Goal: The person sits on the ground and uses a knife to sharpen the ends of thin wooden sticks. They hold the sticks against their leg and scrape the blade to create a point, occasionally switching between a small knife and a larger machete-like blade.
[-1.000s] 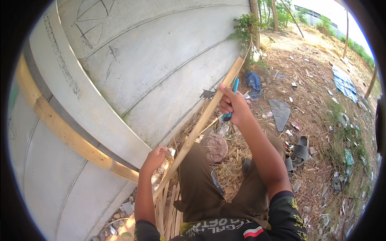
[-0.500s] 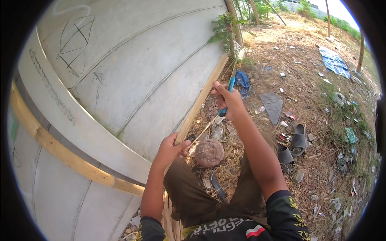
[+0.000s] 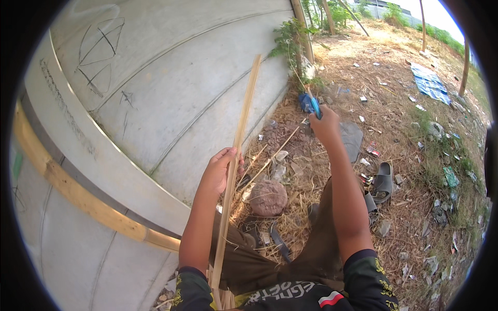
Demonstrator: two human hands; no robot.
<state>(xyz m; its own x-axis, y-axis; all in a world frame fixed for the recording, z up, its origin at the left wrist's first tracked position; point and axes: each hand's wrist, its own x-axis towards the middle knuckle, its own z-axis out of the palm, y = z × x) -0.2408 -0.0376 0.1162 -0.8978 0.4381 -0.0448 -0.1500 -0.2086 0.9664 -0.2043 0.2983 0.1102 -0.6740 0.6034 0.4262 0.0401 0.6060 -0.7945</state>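
My left hand (image 3: 220,168) is closed around a long, pale wooden strip (image 3: 244,114), probably split bamboo. The strip slants up in front of the concrete wall, its lower end passing beside my left thigh. Out to the right, my right hand (image 3: 325,124) grips a blue-handled knife (image 3: 316,107). Its narrow blade points up and away, apart from the strip. Between my legs sits a rounded brown stone (image 3: 268,198). Nearer me lies a dark, flat, curved piece (image 3: 280,242) whose kind I cannot make out.
A grey concrete wall (image 3: 176,93) rises on the left, with a curved bamboo pole (image 3: 78,192) along it. Grey sandals (image 3: 384,181) lie to the right. Litter and dry straw cover the ground, with a blue-and-white sheet (image 3: 429,83) farther off.
The knife in my right hand has moved right and away from the strip. My left hand has risen with the strip, which now stands more upright and nearer me.
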